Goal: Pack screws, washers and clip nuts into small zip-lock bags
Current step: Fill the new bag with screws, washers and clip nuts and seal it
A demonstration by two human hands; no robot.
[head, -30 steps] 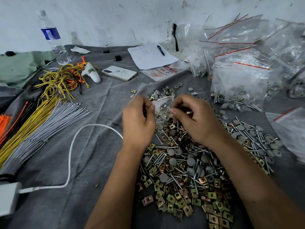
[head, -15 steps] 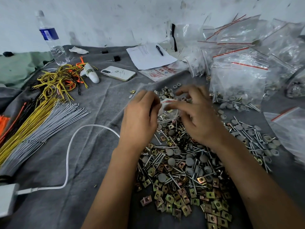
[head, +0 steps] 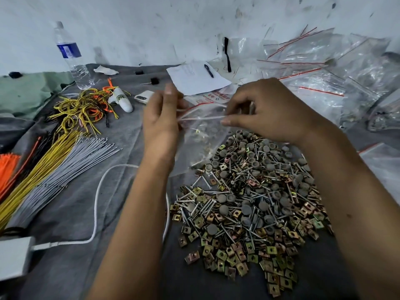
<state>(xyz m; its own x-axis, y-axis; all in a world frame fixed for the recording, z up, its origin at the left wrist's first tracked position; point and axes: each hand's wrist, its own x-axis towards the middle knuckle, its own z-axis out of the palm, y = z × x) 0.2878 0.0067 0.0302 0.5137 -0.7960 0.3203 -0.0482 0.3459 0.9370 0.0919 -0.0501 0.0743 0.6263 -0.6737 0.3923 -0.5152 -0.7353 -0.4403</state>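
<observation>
Since the earlier frame we raised the zip-lock bag (head: 201, 135) mid-frame; left hand (head: 161, 124) and right hand (head: 268, 111) each pinch its mouth. An unsealed strip could spill the screws inside.

We saw two bare forearms reaching in from the bottom edge, with no sleeves, gloves, rings, watch or bracelets on them. The left hand (head: 161, 124) and the right hand (head: 268, 111) were bare too, with short, plain fingernails. A small dark mark sat on the right forearm (head: 348, 215).
</observation>
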